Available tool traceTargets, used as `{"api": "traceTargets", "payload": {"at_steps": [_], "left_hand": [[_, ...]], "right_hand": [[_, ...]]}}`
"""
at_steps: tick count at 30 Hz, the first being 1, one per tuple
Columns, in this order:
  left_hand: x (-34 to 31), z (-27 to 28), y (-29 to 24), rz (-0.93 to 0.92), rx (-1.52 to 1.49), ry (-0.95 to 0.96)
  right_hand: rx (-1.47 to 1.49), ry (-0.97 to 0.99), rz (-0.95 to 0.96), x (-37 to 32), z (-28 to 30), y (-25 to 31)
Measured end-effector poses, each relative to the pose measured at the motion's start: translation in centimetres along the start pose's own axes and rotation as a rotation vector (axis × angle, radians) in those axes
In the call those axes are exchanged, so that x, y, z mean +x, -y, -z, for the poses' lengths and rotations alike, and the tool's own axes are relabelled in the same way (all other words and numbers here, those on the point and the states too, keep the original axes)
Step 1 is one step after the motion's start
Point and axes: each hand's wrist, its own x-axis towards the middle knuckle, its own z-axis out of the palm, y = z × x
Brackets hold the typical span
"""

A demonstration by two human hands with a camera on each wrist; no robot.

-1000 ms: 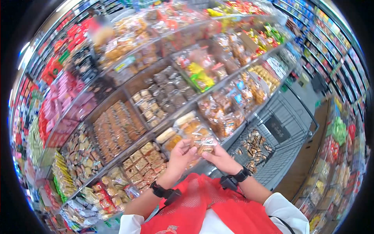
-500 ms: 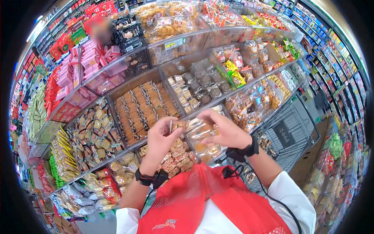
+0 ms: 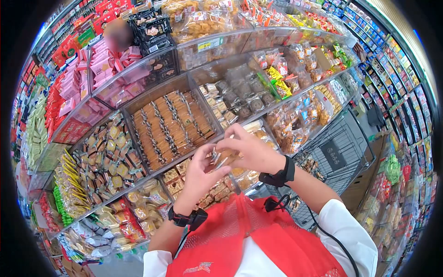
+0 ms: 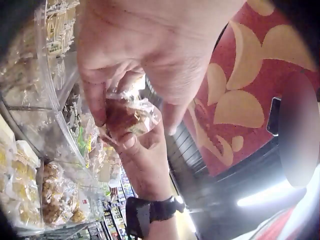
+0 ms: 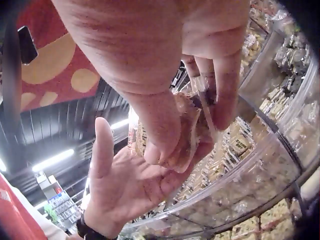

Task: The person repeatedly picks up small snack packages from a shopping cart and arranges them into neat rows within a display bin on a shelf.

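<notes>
In the head view my two hands meet over the front bins around a small snack in clear plastic wrap (image 3: 222, 158). My right hand (image 3: 255, 150) pinches it between thumb and fingers; the right wrist view shows the brownish wrapped snack (image 5: 187, 132) in this grip. My left hand (image 3: 199, 174) lies against its other side, palm up and fingers extended behind it, the thumb standing apart from the wrapper. From the left wrist view, the right thumb presses the lower edge of the wrapped snack (image 4: 131, 120). Fingers partly hide the snack.
Stepped bins with clear dividers hold rows of brown packaged sticks (image 3: 168, 124), mixed small packets (image 3: 110, 154) and nut-topped squares (image 3: 214, 191). A metal shopping cart (image 3: 339, 150) with wrapped snacks stands at the right. Pink packs (image 3: 104, 64) fill an upper left bin.
The head view has turned, bringing more of the bins in. My right hand has moved left, closer to my left hand. The left thumb has come off the wrapped snack.
</notes>
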Motion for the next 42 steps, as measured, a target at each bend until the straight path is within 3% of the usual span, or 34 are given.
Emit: {"api": "traceTargets", "payload": {"at_steps": [1, 4, 7, 10, 11, 14, 17, 23, 26, 27, 31, 34, 37, 40, 41, 42], "left_hand": [[0.2, 0.0, 0.1, 0.055, -0.033, -0.029], [0.5, 0.5, 1.7, -0.01, -0.107, -0.08], [0.3, 1.1, 2.2, 0.103, -0.118, -0.213], [0.7, 1.1, 2.2, 0.213, -0.424, -0.265], [0.9, 1.4, 2.8, 0.227, -0.479, -0.256], [0.8, 1.5, 1.9, 0.279, -0.545, -0.221], [0.8, 2.0, 2.2, 0.246, -0.466, -0.202], [1.9, 3.2, 1.2, 0.225, 0.019, -0.193], [2.3, 3.6, 1.6, 0.028, 0.055, -0.207], [2.4, 3.5, 1.6, -0.036, 0.058, -0.21], [2.7, 3.2, 3.4, -0.251, 0.23, -0.225], [2.7, 2.8, 3.7, -0.224, 0.203, -0.249], [2.9, 4.1, 3.5, -0.229, 0.438, -0.185], [3.9, 5.0, 2.3, -0.357, 0.756, -0.152], [4.3, 5.3, 1.9, -0.408, 0.79, -0.14], [5.1, 5.6, 1.5, -0.461, 0.826, -0.125]], "right_hand": [[-0.037, 0.027, -0.032, 0.0, 0.0, 0.4], [-0.149, 0.041, -0.072, 0.1, 0.0, 1.5], [-0.338, -0.199, 0.166, 0.2, -1.2, 0.8], [-0.427, -0.145, 0.218, 0.7, -1.9, 1.3], [-0.405, -0.207, 0.229, 1.0, -2.9, 0.4], [-0.403, -0.126, 0.243, 1.6, -3.0, -0.9], [-0.3, -0.113, 0.225, 1.9, -2.9, -1.1], [-0.192, -0.015, 0.186, 2.3, -2.9, -1.6], [0.186, -0.077, -0.001, 2.5, -3.5, -2.5], [0.628, 0.073, -0.211, 2.6, -3.3, -2.5], [0.803, 0.009, -0.085, 2.7, -5.8, -3.1], [0.728, -0.023, -0.062, 2.7, -6.4, -2.9], [0.267, -0.086, 0.006, 2.6, -5.1, -3.5], [-0.036, 0.05, 0.14, 4.8, -1.1, -2.1], [-0.075, 0.014, 0.197, 5.6, -1.8, -3.0], [-0.102, 0.05, 0.162, 6.2, -1.7, -3.4]]}}
